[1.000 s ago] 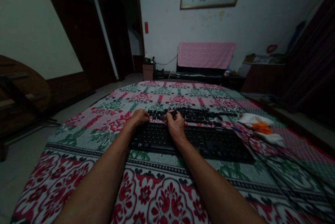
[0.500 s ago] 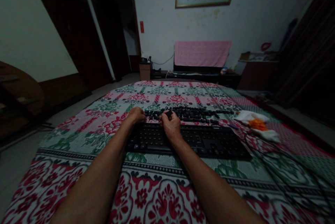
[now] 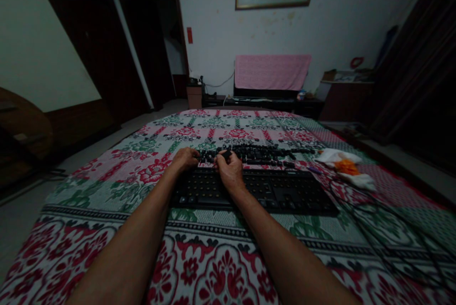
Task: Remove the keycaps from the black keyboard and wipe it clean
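A black keyboard (image 3: 285,193) lies on the patterned cloth, most of its keycaps off and rows of small key posts bare. Behind it, loose black keycaps (image 3: 260,153) are spread in a long heap. My right hand (image 3: 231,172) is above the keyboard's back edge, its thumb and fingers closed round a black keycap (image 3: 225,155). To its left, my left hand (image 3: 185,158) rests by the heap's left end with curled fingers. Whatever its fingertips hold or touch is too dark and small to make out.
Right of the keyboard lie a white crumpled wrapping (image 3: 338,157) with an orange item (image 3: 346,167), a purple pen-like stick (image 3: 314,170) and dark cables (image 3: 359,222). The flowered cloth (image 3: 213,252) covers the table. A pink towel (image 3: 272,72) hangs at the far wall.
The view has turned slightly to the right. My left hand has shifted a little rightward relative to the keyboard. My right hand still holds the keycap in nearly the same place.
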Demonstrator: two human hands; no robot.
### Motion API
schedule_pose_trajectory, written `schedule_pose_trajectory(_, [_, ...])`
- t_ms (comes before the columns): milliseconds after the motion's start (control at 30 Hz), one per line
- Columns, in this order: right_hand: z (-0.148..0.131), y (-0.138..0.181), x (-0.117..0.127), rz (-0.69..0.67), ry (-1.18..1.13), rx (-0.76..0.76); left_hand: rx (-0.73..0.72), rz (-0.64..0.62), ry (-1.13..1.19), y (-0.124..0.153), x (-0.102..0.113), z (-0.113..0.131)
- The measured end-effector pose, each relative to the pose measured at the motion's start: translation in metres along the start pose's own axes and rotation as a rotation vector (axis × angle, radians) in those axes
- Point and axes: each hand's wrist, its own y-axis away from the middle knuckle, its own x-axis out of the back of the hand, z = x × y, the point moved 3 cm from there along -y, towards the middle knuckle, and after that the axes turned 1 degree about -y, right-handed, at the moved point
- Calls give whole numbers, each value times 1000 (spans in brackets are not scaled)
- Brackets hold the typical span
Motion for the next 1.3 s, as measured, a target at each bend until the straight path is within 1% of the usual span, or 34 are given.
schedule_pose_trajectory(200, [3, 0, -1, -11, 1, 8, -10, -11, 7, 2, 1, -2])
schedule_pose_trajectory(367, [-1, 1, -1, -17, -17, 2, -14, 24, 15, 12, 10, -1])
schedule_pose_trajectory(467, [-6, 1, -1, -38, -24, 7, 25, 36, 14, 18, 14, -6])
schedule_pose_trajectory(567, [-11, 4, -5, -114, -36, 26, 80, 52, 60, 26, 16, -16])
schedule_pose_trajectory(667, [-16, 10, -13, -236, -5, 75, 88, 47, 210, 37, 14, -25])
schedule_pose_trajectory(767, [-19, 21, -23, -366, 27, 116, 77, -35, 438, 47, 9, -29])
schedule_pose_trajectory(867, [-22, 32, -32, -436, 3, 116, 74, -116, 601, 52, 6, -30])
schedule_pose_trajectory(967, [-23, 41, -41, -437, 16, 105, 46, -119, 671, 52, 4, -31])
schedule_pose_trajectory(1067, [-20, 44, -47, -398, 87, 108, 27, -108, 711, 49, 1, -34])
schedule_pose_trajectory(1167, [-16, 45, -51, -363, 167, 133, 40, -93, 688, 49, 2, -36])
schedule_pose_trajectory(1300, [-11, 43, -51, -376, 237, 137, 49, -80, 652, 51, 4, -34])
